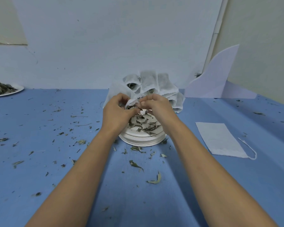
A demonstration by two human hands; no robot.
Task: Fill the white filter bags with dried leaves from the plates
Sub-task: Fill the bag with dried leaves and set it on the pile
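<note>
White filter bag (pixel 118 91) hangs over the plate (pixel 141 142), likely so spills fall back: left grip (pixel 117 110) pinches its mouth open, right grip (pixel 156 107) pinches dried leaves (pixel 135 106) into it.

No writing, label, brand or number can be read anywhere in the frame — bags, plates and paper sheets all look blank.

I see a blue surface (pixel 154 202) filling the lower frame. Behind it stands a white backdrop board (pixel 113 38). At right, a curved white sheet (pixel 215 79) leans beside a white pipe (pixel 215 33) on the wall.
</note>
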